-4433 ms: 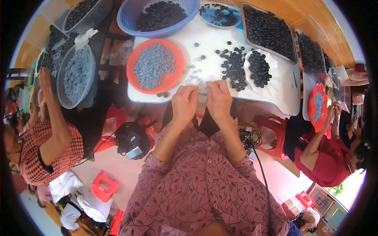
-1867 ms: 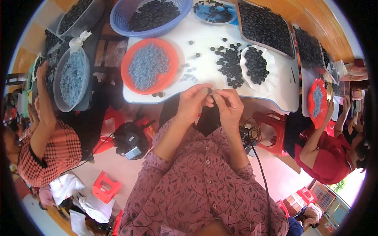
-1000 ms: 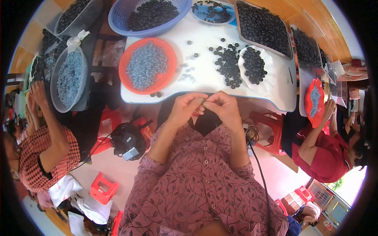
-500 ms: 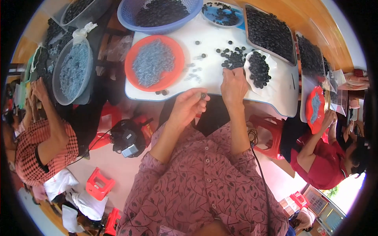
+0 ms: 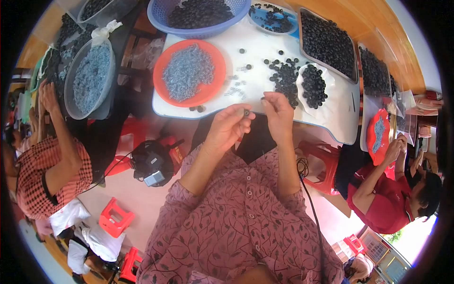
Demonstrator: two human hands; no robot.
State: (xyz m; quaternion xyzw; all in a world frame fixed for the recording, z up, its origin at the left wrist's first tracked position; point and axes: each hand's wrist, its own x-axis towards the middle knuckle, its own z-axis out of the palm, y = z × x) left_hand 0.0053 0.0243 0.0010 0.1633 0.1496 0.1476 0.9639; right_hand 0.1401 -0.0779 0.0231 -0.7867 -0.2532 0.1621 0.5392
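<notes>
My left hand [image 5: 230,126] is closed, its thumb and fingers pinching a small black round piece [image 5: 246,112] with a hollow end. Just to its right, above the table's near edge, my right hand [image 5: 280,115] is also closed, a small dark piece [image 5: 263,98] showing at its fingertips. Beyond the right hand lies a loose pile of black round pieces [image 5: 283,78]. A white dish [image 5: 309,110] beside that pile holds more of them. Left of the pile, tiny clear pieces [image 5: 236,89] are scattered near an orange plate [image 5: 219,78] heaped with bluish clear pieces [image 5: 188,71].
On the white table [image 5: 257,49] stand a blue basket [image 5: 201,33], a blue dish [image 5: 265,28] and a metal tray [image 5: 332,70], all with black pieces. Co-workers sit left [image 5: 54,175] and right [image 5: 380,199]. Red stools [image 5: 116,217] and a cable [image 5: 312,203] are below.
My right hand has drawn back from the black pile toward my left hand, with a small dark piece at its fingertips. The left hand keeps its pinch. The view has shifted slightly.
</notes>
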